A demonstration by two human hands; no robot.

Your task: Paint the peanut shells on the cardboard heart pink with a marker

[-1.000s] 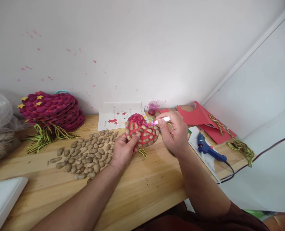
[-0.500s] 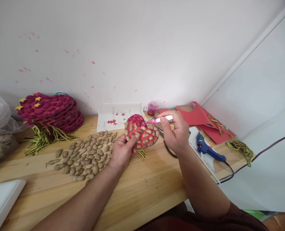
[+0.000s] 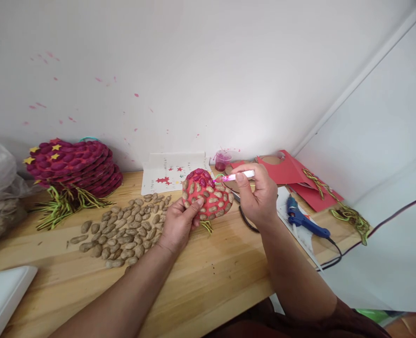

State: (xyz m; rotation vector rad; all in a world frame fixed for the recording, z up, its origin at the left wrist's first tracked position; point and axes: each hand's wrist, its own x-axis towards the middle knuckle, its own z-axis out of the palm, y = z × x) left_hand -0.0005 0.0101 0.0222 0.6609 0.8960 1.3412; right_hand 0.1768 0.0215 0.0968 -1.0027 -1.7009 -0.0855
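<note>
Gripping the ornament [image 3: 208, 195], left hand [image 3: 177, 224] stays — brush [image 3: 239, 176] in right hand [image 3: 260, 197] barely shifted.

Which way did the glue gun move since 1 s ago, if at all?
No. The glue gun lies where it did, at the same spot just below the red card.

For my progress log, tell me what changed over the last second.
The right hand nudged the pink-tipped brush slightly left, its tip now at the painted shells atop the shell-covered red disc. Both grips unchanged: the left hand still holds the disc. Loose shells and glue gun stayed put.
</note>
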